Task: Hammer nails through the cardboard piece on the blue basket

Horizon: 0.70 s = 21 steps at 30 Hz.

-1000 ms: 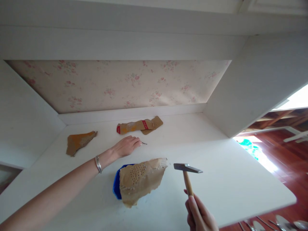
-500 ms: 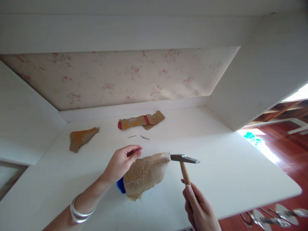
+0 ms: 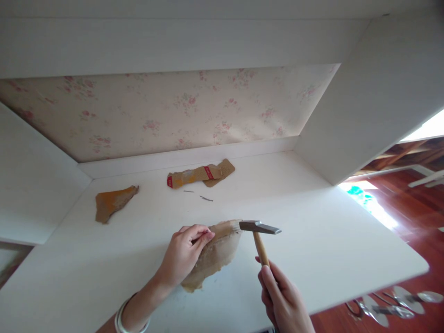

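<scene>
Workpiece: a torn sheet of brown cardboard (image 3: 222, 252), located at the lower centre of the frame on a white tabletop (image 3: 329, 245). The left hand (image 3: 189, 249) covers its left part. The right end, at the centre of the frame, shows exposed ridges; the lower edge is ragged.

Left hand: thumb and index fingertip are pinched together over the upper part of the sheet. Whether an object is gripped between them cannot be told. A silver bangle (image 3: 120, 320) encircles the wrist at the bottom edge.

Right hand (image 3: 279, 291): fingers are wrapped around the wooden handle of a hammer (image 3: 261, 249), lower right of centre. The steel head points left, its end meeting the right end of the sheet in the view; contact cannot be confirmed.

Above the workpiece, at mid-frame, thin dark nails (image 3: 206, 198) lie flat on the tabletop. Behind them, a cardboard strip (image 3: 192, 176) with red bands overlaps a perforated cardboard piece (image 3: 226, 172). At centre left lies a cardboard scrap (image 3: 114, 203) with an orange area.

Surroundings: a floral-patterned panel (image 3: 187, 113) spans the upper middle; a white side panel (image 3: 354, 101) stands at upper right; a reddish wooden floor (image 3: 412, 231) shows at the right edge.
</scene>
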Each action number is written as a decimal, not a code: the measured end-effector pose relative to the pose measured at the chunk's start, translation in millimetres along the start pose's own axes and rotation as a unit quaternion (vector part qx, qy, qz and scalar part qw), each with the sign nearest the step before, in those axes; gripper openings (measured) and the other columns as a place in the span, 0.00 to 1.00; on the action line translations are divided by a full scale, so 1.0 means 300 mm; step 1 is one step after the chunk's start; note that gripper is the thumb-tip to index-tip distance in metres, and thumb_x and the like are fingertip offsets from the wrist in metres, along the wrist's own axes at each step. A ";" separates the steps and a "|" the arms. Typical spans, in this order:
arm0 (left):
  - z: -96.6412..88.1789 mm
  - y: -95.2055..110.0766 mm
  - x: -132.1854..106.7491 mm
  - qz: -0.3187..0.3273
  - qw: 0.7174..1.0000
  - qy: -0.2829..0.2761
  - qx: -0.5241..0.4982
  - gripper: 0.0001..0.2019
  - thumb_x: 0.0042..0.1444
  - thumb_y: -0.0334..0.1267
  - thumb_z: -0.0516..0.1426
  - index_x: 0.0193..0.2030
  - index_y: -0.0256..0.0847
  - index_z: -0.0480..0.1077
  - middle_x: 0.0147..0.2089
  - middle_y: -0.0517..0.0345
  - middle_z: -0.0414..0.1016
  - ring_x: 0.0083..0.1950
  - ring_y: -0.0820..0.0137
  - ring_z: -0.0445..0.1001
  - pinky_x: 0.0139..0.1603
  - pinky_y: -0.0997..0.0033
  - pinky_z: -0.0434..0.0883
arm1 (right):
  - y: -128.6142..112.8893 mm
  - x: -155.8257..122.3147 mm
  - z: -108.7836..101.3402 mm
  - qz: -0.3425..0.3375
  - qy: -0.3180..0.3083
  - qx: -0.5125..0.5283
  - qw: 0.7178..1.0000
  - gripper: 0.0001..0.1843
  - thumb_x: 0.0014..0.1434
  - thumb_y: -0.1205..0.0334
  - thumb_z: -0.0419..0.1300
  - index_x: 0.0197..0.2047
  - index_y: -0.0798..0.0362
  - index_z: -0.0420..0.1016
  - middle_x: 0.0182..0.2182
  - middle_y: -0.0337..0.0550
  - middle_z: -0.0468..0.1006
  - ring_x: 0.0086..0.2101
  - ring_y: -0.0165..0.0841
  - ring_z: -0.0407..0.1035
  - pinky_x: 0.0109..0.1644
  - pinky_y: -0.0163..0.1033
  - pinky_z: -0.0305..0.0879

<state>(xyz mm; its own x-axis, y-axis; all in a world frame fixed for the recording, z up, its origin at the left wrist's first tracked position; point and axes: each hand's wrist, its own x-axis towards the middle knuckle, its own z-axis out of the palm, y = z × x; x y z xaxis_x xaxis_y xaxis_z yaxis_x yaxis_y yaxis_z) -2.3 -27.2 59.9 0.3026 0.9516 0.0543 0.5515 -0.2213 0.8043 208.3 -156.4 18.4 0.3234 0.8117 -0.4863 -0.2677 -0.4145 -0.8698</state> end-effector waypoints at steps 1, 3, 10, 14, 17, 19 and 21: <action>0.002 -0.002 0.001 0.006 1.000 0.004 0.011 0.13 0.63 0.51 0.56 0.37 0.47 0.76 0.38 0.61 0.81 0.39 0.68 0.80 0.43 0.72 0.74 | 0.001 0.001 0.002 -0.001 -0.001 0.001 1.000 0.34 0.55 0.34 0.60 0.53 0.53 0.70 0.18 0.27 0.56 0.17 0.21 0.47 0.17 0.26 0.39; 0.004 -0.005 0.001 0.019 0.999 0.011 0.032 0.12 0.63 0.50 0.56 0.37 0.47 0.76 0.37 0.62 0.81 0.39 0.68 0.80 0.44 0.71 0.74 | 0.002 0.001 0.005 -0.003 -0.001 -0.002 1.000 0.34 0.55 0.34 0.60 0.53 0.53 0.70 0.18 0.27 0.55 0.17 0.21 0.46 0.17 0.26 0.39; 0.010 -0.012 -0.004 0.060 0.995 0.019 0.081 0.11 0.64 0.49 0.56 0.37 0.49 0.77 0.36 0.64 0.81 0.41 0.67 0.76 0.45 0.69 0.72 | -0.014 -0.002 0.018 -0.003 -0.025 -0.003 1.000 0.37 0.54 0.32 0.59 0.53 0.55 0.68 0.19 0.25 0.52 0.17 0.21 0.45 0.18 0.28 0.36; 0.012 -0.018 -0.003 0.057 0.995 0.018 0.079 0.11 0.64 0.48 0.56 0.37 0.49 0.77 0.36 0.64 0.81 0.40 0.67 0.76 0.44 0.69 0.72 | -0.026 -0.006 0.027 -0.002 -0.032 -0.015 0.999 0.37 0.55 0.32 0.59 0.54 0.56 0.67 0.19 0.26 0.52 0.18 0.22 0.45 0.18 0.28 0.36; 0.013 -0.018 -0.001 0.051 0.996 0.024 0.065 0.11 0.63 0.49 0.57 0.37 0.49 0.77 0.36 0.64 0.81 0.40 0.68 0.75 0.44 0.70 0.72 | -0.026 -0.004 0.032 -0.013 -0.042 -0.020 0.999 0.36 0.57 0.34 0.58 0.55 0.55 0.67 0.18 0.26 0.52 0.18 0.22 0.45 0.18 0.28 0.37; 0.012 -0.017 -0.001 0.052 0.997 0.024 0.059 0.10 0.63 0.49 0.57 0.37 0.49 0.77 0.35 0.64 0.81 0.39 0.68 0.75 0.44 0.70 0.71 | -0.024 -0.003 0.036 -0.014 -0.049 -0.022 0.998 0.36 0.57 0.34 0.58 0.56 0.55 0.66 0.18 0.26 0.52 0.18 0.22 0.45 0.18 0.28 0.36; 0.011 -0.015 0.000 0.052 0.997 0.023 0.055 0.10 0.63 0.48 0.57 0.37 0.49 0.77 0.35 0.65 0.81 0.39 0.68 0.75 0.44 0.70 0.71 | -0.024 -0.004 0.040 -0.011 -0.050 -0.026 0.998 0.36 0.57 0.34 0.58 0.56 0.56 0.66 0.18 0.26 0.52 0.18 0.23 0.45 0.18 0.28 0.36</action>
<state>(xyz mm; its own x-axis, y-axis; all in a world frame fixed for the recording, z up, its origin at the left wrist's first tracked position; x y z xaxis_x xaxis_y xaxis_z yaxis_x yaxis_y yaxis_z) -2.1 -27.1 54.4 0.3286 0.9302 0.1637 0.6010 -0.3396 0.7235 198.9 -149.5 26.3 0.2356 0.8569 -0.4585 -0.2137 -0.4146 -0.8846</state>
